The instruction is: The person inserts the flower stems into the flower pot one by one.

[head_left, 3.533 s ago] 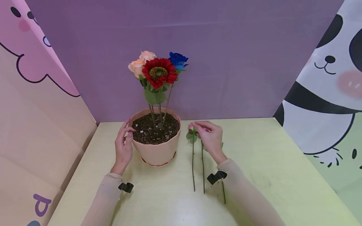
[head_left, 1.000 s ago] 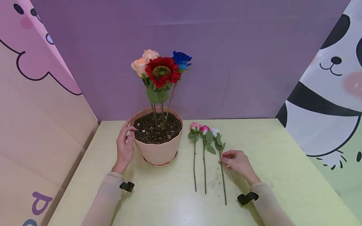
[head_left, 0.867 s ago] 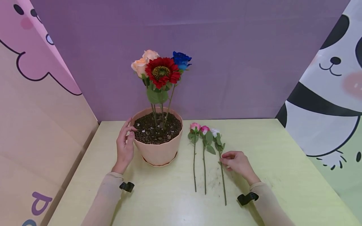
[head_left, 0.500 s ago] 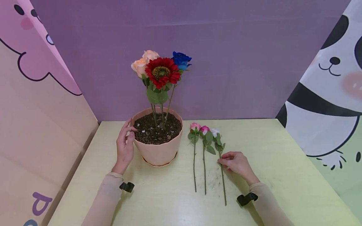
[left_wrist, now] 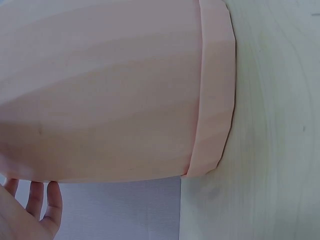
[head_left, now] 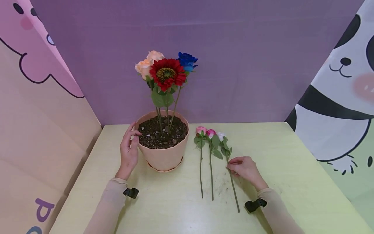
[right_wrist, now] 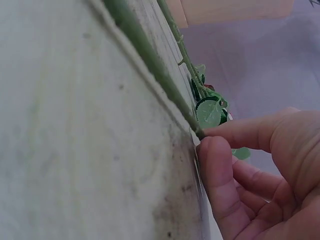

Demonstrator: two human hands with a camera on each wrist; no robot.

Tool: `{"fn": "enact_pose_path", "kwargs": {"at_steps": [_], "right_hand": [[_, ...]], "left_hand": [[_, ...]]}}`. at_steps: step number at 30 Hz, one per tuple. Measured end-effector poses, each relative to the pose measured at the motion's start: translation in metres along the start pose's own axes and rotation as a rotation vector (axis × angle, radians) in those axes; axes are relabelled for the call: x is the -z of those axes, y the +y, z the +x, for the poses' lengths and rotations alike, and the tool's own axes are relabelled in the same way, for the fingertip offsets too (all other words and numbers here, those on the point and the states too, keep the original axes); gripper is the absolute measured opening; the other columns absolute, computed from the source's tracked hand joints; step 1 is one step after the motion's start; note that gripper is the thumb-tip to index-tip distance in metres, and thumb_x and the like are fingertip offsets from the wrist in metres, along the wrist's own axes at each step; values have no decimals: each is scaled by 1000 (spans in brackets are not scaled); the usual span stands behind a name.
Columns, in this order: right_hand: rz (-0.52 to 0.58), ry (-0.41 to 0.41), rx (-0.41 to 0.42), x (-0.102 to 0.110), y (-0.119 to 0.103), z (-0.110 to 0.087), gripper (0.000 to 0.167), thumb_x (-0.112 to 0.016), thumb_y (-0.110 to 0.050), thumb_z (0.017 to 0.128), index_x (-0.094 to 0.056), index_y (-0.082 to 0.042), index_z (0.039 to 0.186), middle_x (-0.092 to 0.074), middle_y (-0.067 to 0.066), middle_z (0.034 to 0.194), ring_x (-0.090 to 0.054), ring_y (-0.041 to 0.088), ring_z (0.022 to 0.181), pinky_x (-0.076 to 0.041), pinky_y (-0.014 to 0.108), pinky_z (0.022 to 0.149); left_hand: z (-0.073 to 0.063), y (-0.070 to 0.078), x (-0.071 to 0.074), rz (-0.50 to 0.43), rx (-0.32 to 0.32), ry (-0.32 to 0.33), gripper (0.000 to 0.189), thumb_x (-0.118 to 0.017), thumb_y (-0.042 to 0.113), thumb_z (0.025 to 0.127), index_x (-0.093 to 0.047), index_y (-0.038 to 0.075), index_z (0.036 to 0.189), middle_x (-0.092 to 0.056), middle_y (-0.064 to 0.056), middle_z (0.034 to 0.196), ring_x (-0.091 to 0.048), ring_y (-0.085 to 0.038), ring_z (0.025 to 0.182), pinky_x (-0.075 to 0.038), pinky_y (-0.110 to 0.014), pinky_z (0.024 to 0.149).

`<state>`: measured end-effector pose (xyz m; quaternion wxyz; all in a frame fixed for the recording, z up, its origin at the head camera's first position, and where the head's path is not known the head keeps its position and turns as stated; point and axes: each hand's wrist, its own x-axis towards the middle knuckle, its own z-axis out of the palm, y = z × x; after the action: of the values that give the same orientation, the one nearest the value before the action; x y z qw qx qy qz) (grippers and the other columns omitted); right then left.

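My left hand [head_left: 129, 152] rests against the left side of the pink flowerpot [head_left: 163, 159], its fingertips touching near the rim. In the left wrist view, the fingers [left_wrist: 54, 202] lie against the pot wall [left_wrist: 110, 100]. My right hand [head_left: 244, 169] pinches the stem of a white artificial rose [head_left: 222, 136], rightmost of three flowers on the table. The right wrist view shows thumb and forefinger on the green stem [right_wrist: 155, 65]. A pink rose [head_left: 201, 130] and a deep-pink rose [head_left: 211, 133] lie to its left.
In the pot's dark soil [head_left: 157, 136] stand a red sunflower [head_left: 167, 74], a blue rose [head_left: 187, 61] and peach roses [head_left: 143, 68]. A purple backdrop [head_left: 233, 65] rises behind the table [head_left: 277, 156]. Specks of dirt lie beside the stems.
Over the longer span, my right hand has moved from the pink flower heads to the white rose's stem. Lately that stem's lower end has swung right. The left hand stays at the pot.
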<state>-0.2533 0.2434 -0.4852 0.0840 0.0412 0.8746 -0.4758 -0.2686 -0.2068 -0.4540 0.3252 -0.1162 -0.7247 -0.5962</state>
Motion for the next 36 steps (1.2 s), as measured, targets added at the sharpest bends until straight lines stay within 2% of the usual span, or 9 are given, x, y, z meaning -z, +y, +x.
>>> {"fn": "enact_pose_path", "kwargs": {"at_steps": [7,14,21,27,32,36], "right_hand": [[41,11,1,2,-1,0,37,-75,-14,96,-72,11,122,-80,16,99,-73,13,75,-63,28,69],[151,17,1,4,-7,-1,39,-75,-10,96,-69,15,126,-79,19,107,-74,11,78,-63,25,72],[240,9,3,6,-9,1,43,-72,-10,100,-64,14,135,-80,13,110,-76,11,82,-64,27,77],[307,23,29,11,-16,1,50,-72,-14,101,-60,14,140,-81,8,112,-73,8,83,-64,26,80],[334,25,56,14,-27,0,55,-74,-19,101,-59,13,142,-80,5,116,-74,5,91,-64,26,82],[333,25,87,13,-30,-1,54,-74,-21,101,-60,12,142,-80,0,111,-73,4,91,-64,28,81]], "left_hand": [[0,1,0,5,16,-6,29,-48,19,111,-64,-5,114,-47,-10,167,-41,-37,156,-41,-22,95],[1,2,0,15,18,-10,34,-48,26,113,-64,-4,115,-46,-12,168,-41,-37,156,-40,-24,96],[0,1,0,21,24,-10,34,-48,25,113,-64,-4,115,-46,-9,168,-41,-37,156,-40,-25,97],[0,1,1,22,32,-10,32,-48,24,112,-64,-4,115,-45,-13,168,-41,-37,156,-40,-27,98],[0,0,0,13,16,-3,32,-49,23,112,-64,-5,114,-47,-11,167,-42,-38,155,-40,-23,96],[0,-1,0,10,8,0,33,-49,24,112,-64,-5,114,-47,-12,167,-42,-38,155,-41,-21,95]]}}
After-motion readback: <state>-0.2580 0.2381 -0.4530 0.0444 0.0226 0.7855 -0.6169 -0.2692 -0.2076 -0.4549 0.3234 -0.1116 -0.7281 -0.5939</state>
